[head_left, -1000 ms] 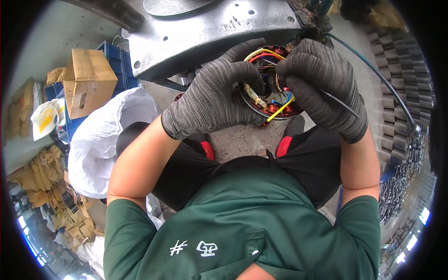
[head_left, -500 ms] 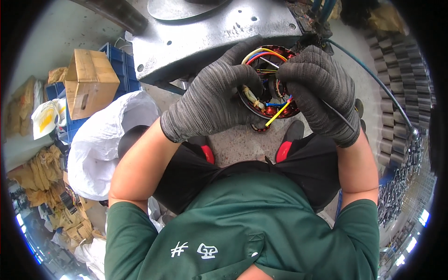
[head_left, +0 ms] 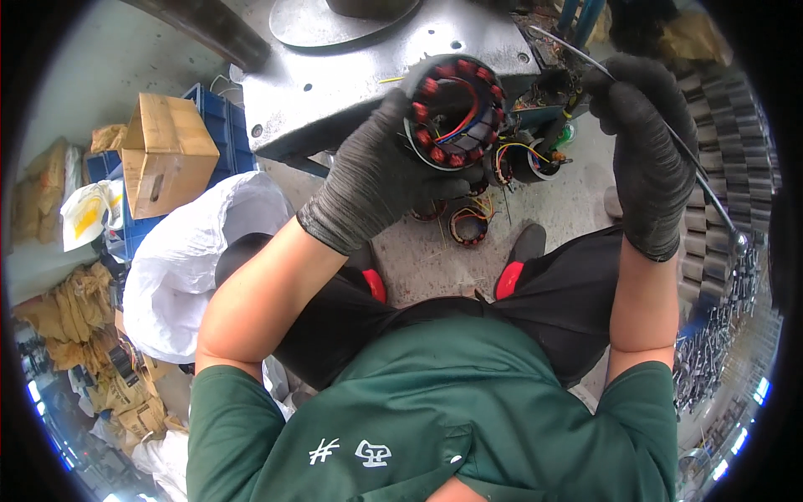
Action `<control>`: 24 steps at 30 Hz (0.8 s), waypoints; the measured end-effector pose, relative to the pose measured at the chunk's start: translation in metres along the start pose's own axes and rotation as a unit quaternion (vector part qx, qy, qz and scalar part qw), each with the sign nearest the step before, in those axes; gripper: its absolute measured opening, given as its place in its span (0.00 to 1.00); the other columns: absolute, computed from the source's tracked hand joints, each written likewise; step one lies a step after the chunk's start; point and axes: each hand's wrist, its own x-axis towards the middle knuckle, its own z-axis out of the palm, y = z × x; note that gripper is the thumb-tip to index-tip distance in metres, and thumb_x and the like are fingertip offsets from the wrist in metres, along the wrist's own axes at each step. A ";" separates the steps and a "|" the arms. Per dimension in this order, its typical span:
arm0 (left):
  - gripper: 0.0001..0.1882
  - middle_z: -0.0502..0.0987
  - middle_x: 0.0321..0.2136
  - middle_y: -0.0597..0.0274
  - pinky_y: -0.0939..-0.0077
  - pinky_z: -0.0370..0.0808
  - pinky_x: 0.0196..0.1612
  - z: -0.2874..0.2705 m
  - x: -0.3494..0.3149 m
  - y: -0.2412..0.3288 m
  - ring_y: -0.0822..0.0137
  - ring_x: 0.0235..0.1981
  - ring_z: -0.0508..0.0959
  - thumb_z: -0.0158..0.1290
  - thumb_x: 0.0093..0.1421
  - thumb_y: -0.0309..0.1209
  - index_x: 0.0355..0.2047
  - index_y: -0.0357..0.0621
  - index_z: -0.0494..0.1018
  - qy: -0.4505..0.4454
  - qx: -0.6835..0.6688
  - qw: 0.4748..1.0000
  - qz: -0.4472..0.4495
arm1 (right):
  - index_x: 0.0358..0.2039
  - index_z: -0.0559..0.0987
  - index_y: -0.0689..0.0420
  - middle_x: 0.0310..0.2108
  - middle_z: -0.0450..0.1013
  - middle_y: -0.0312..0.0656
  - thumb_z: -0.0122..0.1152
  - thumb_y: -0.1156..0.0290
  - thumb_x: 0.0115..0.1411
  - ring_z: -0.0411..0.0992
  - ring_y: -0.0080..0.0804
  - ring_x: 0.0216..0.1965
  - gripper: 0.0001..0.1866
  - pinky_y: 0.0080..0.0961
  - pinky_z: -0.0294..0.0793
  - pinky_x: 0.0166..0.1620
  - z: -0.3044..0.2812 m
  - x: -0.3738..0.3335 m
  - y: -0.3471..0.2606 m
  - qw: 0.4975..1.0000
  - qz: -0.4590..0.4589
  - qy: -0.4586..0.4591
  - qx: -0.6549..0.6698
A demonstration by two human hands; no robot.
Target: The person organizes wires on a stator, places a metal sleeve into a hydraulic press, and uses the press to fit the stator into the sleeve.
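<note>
My left hand (head_left: 376,180), in a dark grey knit glove, is closed round a motor stator (head_left: 456,156). The stator's ring of red-brown copper windings faces up, and red and blue wires curve inside its opening. Away to the right, my gloved right hand (head_left: 648,151) is closed on a thin metal rod (head_left: 577,52). One end of the rod points up and left toward the metal table; its middle is hidden by my fingers. Below the held stator, more wound stators (head_left: 468,226) with coloured wires are on the floor.
A grey metal table (head_left: 351,79) with a round plate stands ahead. At left are a cardboard box (head_left: 171,155), blue crates (head_left: 219,125) and a white sack (head_left: 180,272). Rows of stacked metal cylinders (head_left: 723,159) line the right, above a heap of small metal parts (head_left: 707,356).
My right hand has left the stator and moved right, with the rod now raised in it. My left hand has lifted and turned the stator, so its windings face up. The floor stators now show.
</note>
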 end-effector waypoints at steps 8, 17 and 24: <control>0.46 0.68 0.62 0.41 0.45 0.81 0.53 -0.017 0.007 0.017 0.36 0.57 0.75 0.49 0.62 0.67 0.70 0.49 0.59 -0.040 -0.186 0.982 0.007 | 0.41 0.83 0.61 0.31 0.79 0.36 0.64 0.71 0.60 0.75 0.22 0.35 0.10 0.22 0.75 0.40 0.024 -0.025 -0.013 0.992 0.110 -0.053 -0.025; 0.44 0.66 0.67 0.49 0.39 0.62 0.68 -0.001 -0.006 0.029 0.46 0.68 0.65 0.47 0.64 0.62 0.72 0.47 0.56 -0.084 -0.105 0.987 0.092 | 0.38 0.81 0.63 0.31 0.78 0.42 0.62 0.75 0.59 0.77 0.32 0.33 0.08 0.29 0.77 0.39 0.030 -0.017 -0.012 0.987 0.013 -0.130 -0.090; 0.45 0.65 0.68 0.48 0.39 0.62 0.69 -0.009 -0.002 0.019 0.44 0.69 0.64 0.47 0.63 0.62 0.72 0.47 0.56 -0.214 -0.245 0.940 0.102 | 0.37 0.80 0.63 0.31 0.76 0.41 0.60 0.71 0.60 0.75 0.31 0.35 0.09 0.29 0.75 0.41 0.040 -0.018 -0.013 0.983 -0.003 -0.139 -0.118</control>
